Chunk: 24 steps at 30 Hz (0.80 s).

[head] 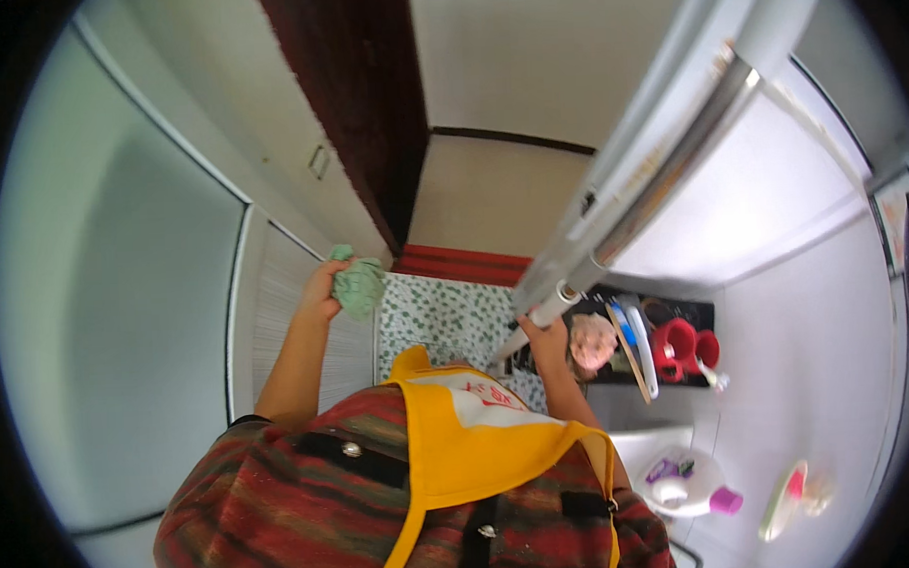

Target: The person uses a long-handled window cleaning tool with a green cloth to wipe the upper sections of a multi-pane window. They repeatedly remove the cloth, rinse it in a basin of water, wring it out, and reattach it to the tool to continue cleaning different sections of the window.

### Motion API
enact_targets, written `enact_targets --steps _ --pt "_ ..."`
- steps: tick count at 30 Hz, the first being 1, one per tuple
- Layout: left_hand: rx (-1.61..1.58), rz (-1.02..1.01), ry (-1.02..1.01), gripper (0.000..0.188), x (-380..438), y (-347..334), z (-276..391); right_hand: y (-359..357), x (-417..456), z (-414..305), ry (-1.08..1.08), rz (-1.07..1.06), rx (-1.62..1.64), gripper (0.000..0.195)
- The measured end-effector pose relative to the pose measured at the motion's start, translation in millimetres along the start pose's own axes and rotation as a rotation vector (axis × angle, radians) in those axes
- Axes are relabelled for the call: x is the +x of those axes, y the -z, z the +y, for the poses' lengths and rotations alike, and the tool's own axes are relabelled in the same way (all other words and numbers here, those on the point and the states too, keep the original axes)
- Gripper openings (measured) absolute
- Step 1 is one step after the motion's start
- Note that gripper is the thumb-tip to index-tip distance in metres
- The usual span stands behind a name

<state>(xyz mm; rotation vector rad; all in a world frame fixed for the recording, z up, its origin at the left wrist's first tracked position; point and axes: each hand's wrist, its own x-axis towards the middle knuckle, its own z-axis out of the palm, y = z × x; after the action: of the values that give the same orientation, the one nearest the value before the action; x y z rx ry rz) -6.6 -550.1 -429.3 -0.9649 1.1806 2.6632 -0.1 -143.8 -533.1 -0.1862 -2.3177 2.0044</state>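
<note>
My left hand [322, 292] is closed around a crumpled green cloth [358, 287], beside the white ribbed panel [286, 290] on the left. My right hand [548, 341] grips the lower part of a white pipe [554, 304], with some of the fingers hidden behind it. Farther up, the pipe meets a worn, brown-stained metal tube [679, 152] along a white frame. Just right of that hand is a pink bath puff [592, 342] at a black shelf [702, 314]. A yellow apron [456, 449] covers my chest.
Red cups [674, 349] and a white-handled brush [641, 351] occupy the shelf. Below are a purple-capped container [725, 501] and another brush [783, 500] by the wall. A dark door [357, 84] stands ahead, past the green-patterned floor [440, 311] and red strip [461, 264].
</note>
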Motion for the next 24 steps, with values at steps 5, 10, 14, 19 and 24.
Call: enact_targets --steps 5,10,14,19,24 --pt "0.080 -0.018 0.038 0.028 6.8 -18.5 -8.5 -2.0 2.6 -32.5 -0.095 0.036 0.015 0.023" --pt "0.104 -0.024 0.077 0.028 13.0 -35.9 -16.2 -8.4 18.6 -56.6 -0.045 0.043 0.015 0.032" --pt "0.131 -0.079 0.104 0.030 17.4 -41.5 -21.6 -12.6 30.0 -61.2 -0.025 -0.005 0.081 0.019" --pt "0.115 -0.065 0.121 0.032 20.7 -35.1 -24.4 -18.0 54.8 -58.6 -0.058 -0.057 0.074 0.033" --pt "0.128 -0.066 0.086 0.029 25.2 -22.9 -22.1 -17.2 73.7 -66.8 -0.055 0.012 0.131 0.017"
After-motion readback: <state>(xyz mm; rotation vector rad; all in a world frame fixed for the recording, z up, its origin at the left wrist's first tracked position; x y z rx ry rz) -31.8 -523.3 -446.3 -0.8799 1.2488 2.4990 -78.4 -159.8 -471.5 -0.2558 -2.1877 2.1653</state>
